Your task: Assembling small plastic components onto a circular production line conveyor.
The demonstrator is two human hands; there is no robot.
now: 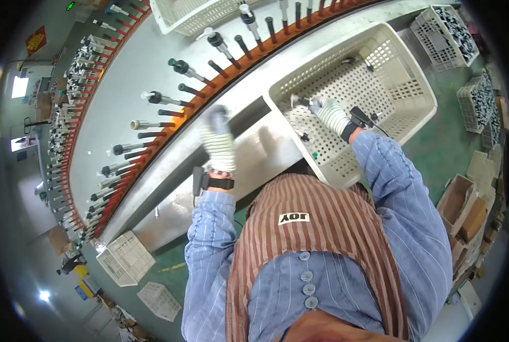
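Observation:
My right hand (329,115), in a striped white glove, reaches into a pale perforated plastic crate (422,122). Its fingers are closed on a small pump head (300,101) with a whitish nozzle and a dark collar. My left hand (217,139), gloved the same way, is raised beside the orange-edged conveyor (171,126); motion smears its fingers, so its grip is unclear. Closest to it on the belt stand dark pegs and pumps, among them a clear-nozzled pump (166,99) and a green-topped pump (191,72). A few loose pump heads (304,137) lie in the crate.
The conveyor curves away to the far left, carrying several more pumps (83,74). Across it sits another pale crate (194,20). Filled crates (445,43) stand on the floor at the right. Two white crates (126,259) stand at lower left, brown boxes (457,196) at right.

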